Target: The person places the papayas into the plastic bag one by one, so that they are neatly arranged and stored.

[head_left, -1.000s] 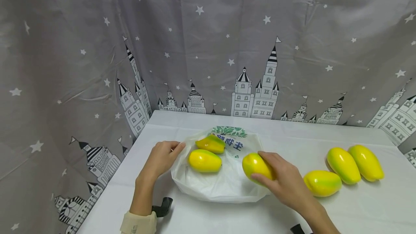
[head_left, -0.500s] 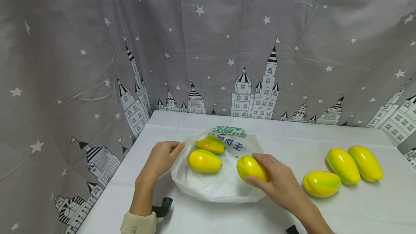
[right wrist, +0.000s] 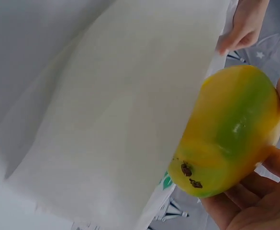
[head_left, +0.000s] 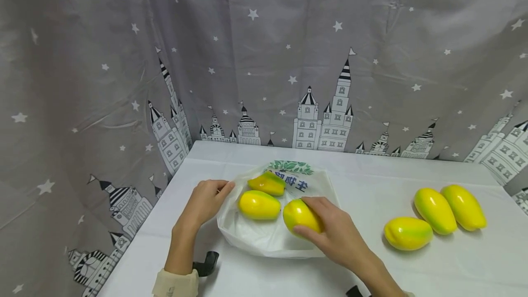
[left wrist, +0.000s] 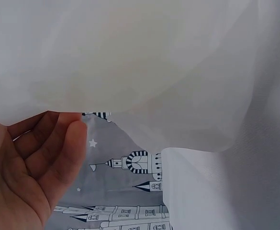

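Observation:
A white plastic bag [head_left: 264,242] with green leaf print lies wide-mouthed on the table. Inside it are two yellow-green mangoes, the nearer mango [head_left: 259,205] in front of the farther mango [head_left: 268,183]. My left hand [head_left: 208,200] pinches the bag's left rim between thumb and fingers; in the left wrist view the bag [left wrist: 130,57] hangs above that hand [left wrist: 39,167]. My right hand [head_left: 334,226] grips another mango [head_left: 300,217] over the bag's right part. The right wrist view shows this mango [right wrist: 230,129] with its dark stem end, at the bag's edge.
Three more mangoes lie on the white table [head_left: 453,265] to the right: a near mango [head_left: 408,233], a middle mango [head_left: 435,210] and a far mango [head_left: 464,207]. A grey curtain [head_left: 264,58] with castles and stars stands behind and to the left.
My right hand has carried its mango leftward and slightly down, from the bag's right rim to further over the inside. The left hand has stayed at the left rim.

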`<control>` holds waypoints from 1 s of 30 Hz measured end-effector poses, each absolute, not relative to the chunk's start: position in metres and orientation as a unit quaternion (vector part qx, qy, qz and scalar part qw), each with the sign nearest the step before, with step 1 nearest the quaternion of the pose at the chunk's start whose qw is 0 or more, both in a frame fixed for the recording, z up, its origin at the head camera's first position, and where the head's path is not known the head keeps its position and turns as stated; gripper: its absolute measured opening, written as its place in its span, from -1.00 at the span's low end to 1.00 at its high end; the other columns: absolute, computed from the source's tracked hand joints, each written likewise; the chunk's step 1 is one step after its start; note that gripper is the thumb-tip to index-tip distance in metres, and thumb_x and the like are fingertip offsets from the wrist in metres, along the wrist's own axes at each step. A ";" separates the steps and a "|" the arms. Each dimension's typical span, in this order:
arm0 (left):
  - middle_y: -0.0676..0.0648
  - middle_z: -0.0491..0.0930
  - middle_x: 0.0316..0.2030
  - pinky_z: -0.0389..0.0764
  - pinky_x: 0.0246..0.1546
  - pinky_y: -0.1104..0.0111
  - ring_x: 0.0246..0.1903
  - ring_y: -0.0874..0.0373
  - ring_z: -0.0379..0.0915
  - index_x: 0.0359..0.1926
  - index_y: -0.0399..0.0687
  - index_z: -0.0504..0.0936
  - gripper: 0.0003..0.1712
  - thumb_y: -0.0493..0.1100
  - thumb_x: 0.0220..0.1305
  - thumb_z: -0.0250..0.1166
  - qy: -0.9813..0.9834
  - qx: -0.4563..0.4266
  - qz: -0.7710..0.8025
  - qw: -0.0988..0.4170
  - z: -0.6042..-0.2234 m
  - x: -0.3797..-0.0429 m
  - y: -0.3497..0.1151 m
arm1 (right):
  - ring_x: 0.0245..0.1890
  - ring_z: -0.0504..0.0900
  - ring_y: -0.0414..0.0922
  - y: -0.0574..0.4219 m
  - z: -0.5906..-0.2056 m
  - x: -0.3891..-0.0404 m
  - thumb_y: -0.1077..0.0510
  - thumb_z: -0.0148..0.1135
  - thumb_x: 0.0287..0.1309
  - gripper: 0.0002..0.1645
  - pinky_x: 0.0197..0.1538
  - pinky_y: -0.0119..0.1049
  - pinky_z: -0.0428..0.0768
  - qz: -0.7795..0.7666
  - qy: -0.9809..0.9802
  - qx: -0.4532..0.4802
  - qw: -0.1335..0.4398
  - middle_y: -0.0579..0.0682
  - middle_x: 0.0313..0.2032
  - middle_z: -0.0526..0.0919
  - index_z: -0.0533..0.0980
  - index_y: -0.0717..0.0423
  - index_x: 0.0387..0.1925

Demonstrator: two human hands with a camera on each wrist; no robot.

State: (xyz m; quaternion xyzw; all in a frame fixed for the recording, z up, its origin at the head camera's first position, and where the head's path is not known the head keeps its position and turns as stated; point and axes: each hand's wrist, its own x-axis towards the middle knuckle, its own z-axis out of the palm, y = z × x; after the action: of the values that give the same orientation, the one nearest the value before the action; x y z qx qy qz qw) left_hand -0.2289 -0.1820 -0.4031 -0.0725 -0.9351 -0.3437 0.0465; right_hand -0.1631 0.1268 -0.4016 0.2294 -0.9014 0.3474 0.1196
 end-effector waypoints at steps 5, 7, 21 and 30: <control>-0.14 0.69 -0.07 0.63 -0.07 0.14 -0.16 0.05 0.61 0.07 -0.24 0.67 -0.59 -0.03 0.47 0.14 -0.935 -0.070 -0.344 0.047 -0.402 -0.228 -0.182 | -0.16 0.52 -0.28 0.110 -0.401 -0.165 -0.28 0.38 0.08 -0.30 -0.10 -0.29 0.58 0.352 -0.894 0.255 0.110 -0.18 0.02 0.57 0.53 -0.03 0.18; -0.13 0.69 -0.08 0.63 -0.07 0.13 -0.16 0.05 0.61 0.06 -0.24 0.67 -0.59 -0.02 0.47 0.13 -0.935 -0.071 -0.344 0.047 -0.402 -0.229 -0.182 | -0.17 0.51 -0.26 0.103 -0.402 -0.165 -0.29 0.37 0.08 -0.30 -0.11 -0.29 0.58 0.355 -0.890 0.266 0.107 -0.18 -0.01 0.55 0.54 -0.03 0.17; -0.09 0.71 -0.17 0.62 -0.15 0.18 -0.31 0.13 0.55 0.03 -0.22 0.69 -0.60 -0.02 0.47 0.13 -0.938 -0.071 -0.335 0.046 -0.401 -0.231 -0.181 | -0.12 0.50 -0.24 0.062 -0.410 -0.170 -0.18 0.42 0.08 -0.28 -0.06 -0.24 0.55 0.386 -0.875 0.272 0.104 -0.13 0.03 0.55 0.50 0.05 0.21; -0.07 0.70 -0.22 0.62 -0.17 0.20 -0.36 0.14 0.52 0.03 -0.23 0.70 -0.61 -0.03 0.46 0.14 -0.939 -0.070 -0.334 0.041 -0.401 -0.230 -0.181 | -0.13 0.53 -0.19 0.048 -0.418 -0.171 -0.18 0.42 0.08 -0.30 -0.03 -0.18 0.54 0.386 -0.882 0.254 0.089 -0.08 0.01 0.60 0.47 0.11 0.15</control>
State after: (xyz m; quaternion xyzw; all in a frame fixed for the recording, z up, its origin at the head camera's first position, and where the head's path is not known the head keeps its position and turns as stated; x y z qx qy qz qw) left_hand -0.2303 -0.1808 -0.4014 -0.0703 -0.9389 -0.3343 0.0412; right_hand -0.1709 0.0483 -0.4182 0.2544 -0.8824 0.3856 0.0891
